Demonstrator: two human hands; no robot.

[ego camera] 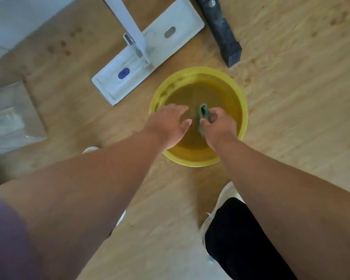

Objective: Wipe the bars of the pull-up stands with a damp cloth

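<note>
On a pale wooden floor (291,98), seen from directly above, a round yellow basin (243,110) sits near the centre of the view. Murky water fills it.

Two bare forearms reach up from the bottom of the frame and meet over the basin. At the basin's 5 o'clock side, the right hand (218,126) has its fingers curled tightly around a small grey-green cloth (203,111). The cloth is bunched into a narrow roll, one end poking out above the fist towards 12 o'clock and the other end trailing below it. Whether the cloth touches the water cannot be told.

At the basin's 8 o'clock side, the left hand (168,124) hovers just beside the cloth, palm down, its fingers loose and spread, holding nothing. The thumb points towards the right hand but stays apart from it.

Beyond the basin, at 11 o'clock, a flat white mop head (170,47) lies on the floor, with its white handle (127,19) rising towards the top edge. At 1 o'clock a dark bar with a ribbed end (223,33) lies at an angle. At 9 o'clock, near the left edge, is a blurred clear plastic packet (10,116).

At 6 o'clock, a white shoe (224,201) and a black trouser leg (242,239) show between the arms.
</note>
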